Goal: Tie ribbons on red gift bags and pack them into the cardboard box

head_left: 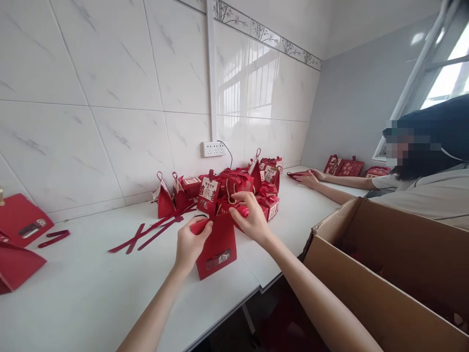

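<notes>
Red gift box [224, 235] stands on the white table [95, 288], at about six o'clock from the middle of the view, with its small window [219, 259] facing the person. The left hand [193, 242] is at the ten o'clock side of the box; its thumb and fingers are pinched together and have hold of the upper edge. The right hand [253, 218] is at two o'clock, with fingers bent and half spread from the thumb. I cannot tell whether this thumb presses the box or is only beside it.

By my judgement, the step in hand is the shaping of the box's top by its upper edges. The next move seems to call for a light grip from both hands, so that these edges meet evenly and do not crease.

At nine to ten o'clock from the box lie dark red strips [135, 237], some of them crossed. A pile of red boxes [244, 183] is near at one o'clock. Well apart, at two o'clock, a co-worker's hands [308, 180] are on a flat red piece, and a brown carton [348, 278] stands at three to four o'clock.
</notes>
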### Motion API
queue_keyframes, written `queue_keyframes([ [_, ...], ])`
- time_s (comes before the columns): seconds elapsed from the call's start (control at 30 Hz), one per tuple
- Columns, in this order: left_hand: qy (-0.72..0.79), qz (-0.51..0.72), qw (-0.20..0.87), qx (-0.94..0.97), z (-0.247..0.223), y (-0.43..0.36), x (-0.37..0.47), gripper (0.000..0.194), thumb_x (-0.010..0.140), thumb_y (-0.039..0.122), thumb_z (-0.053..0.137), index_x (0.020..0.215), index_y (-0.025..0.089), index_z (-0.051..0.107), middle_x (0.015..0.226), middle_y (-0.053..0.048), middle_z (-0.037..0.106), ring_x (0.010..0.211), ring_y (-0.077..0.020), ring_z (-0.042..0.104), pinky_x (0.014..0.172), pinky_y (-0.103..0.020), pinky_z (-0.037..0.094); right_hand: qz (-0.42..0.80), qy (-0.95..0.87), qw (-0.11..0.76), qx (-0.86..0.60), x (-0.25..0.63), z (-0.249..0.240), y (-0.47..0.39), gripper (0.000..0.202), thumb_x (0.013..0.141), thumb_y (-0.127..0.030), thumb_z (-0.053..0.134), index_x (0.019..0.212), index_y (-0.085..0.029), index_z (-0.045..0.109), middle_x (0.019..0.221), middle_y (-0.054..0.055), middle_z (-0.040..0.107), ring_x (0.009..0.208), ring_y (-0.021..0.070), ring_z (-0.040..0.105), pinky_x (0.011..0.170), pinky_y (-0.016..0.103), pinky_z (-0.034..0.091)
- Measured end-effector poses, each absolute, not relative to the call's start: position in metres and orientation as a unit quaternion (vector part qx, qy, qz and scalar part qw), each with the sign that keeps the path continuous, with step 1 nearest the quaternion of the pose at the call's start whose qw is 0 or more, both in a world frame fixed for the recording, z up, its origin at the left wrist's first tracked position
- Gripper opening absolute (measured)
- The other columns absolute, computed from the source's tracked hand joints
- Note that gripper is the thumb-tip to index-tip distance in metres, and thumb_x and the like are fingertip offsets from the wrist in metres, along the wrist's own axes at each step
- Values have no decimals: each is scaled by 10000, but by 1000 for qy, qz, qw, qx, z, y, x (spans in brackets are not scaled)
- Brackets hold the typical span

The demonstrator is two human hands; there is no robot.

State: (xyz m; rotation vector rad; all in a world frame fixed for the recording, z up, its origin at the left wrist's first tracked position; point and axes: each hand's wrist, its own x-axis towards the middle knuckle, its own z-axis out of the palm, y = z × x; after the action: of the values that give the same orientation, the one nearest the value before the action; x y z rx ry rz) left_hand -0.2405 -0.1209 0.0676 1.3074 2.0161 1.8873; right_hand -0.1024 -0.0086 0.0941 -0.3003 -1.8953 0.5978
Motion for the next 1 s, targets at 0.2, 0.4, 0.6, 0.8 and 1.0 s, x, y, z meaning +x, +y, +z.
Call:
queue_keyframes([
  [0.2,677,620,62,391,67,-120,-242,402,648,524,674,812,157,671,739,-68,694,688,-213,656,566,-259,540,375,-607,673,-193,-49,140,52,637,830,-248,529,1381,-328,220,1270,129,478,729,140,656,704,363,584],
  [0.4,684,621,79,373,68,-120,-242,417,625,553,683,798,174,658,703,-56,676,643,-202,641,479,-229,511,316,-452,802,-229,14,172,97,383,872,-188,391,1243,-282,369,998,80,524,728,132,633,629,276,533],
  [0.6,673,635,78,372,64,-117,-241,387,638,524,681,791,170,647,700,-47,675,651,-200,640,535,-251,527,292,-531,778,-167,-20,148,39,131,895,-303,390,851,-220,480,623,-20,464,532,120,518,542,263,479],
  [0.8,647,634,56,420,63,-119,-240,303,712,447,639,804,158,629,738,-48,683,713,-197,648,654,-278,525,235,-818,513,-111,-99,93,-13,314,794,-287,576,1091,-188,551,1126,119,578,1051,230,576,880,395,494],
  [1.0,643,625,64,438,65,-120,-240,266,727,420,621,815,169,633,773,-44,691,718,-187,642,649,-271,511,305,-836,443,-105,-123,86,-21,233,769,-215,552,995,-193,604,974,66,693,902,205,662,815,362,528],
])
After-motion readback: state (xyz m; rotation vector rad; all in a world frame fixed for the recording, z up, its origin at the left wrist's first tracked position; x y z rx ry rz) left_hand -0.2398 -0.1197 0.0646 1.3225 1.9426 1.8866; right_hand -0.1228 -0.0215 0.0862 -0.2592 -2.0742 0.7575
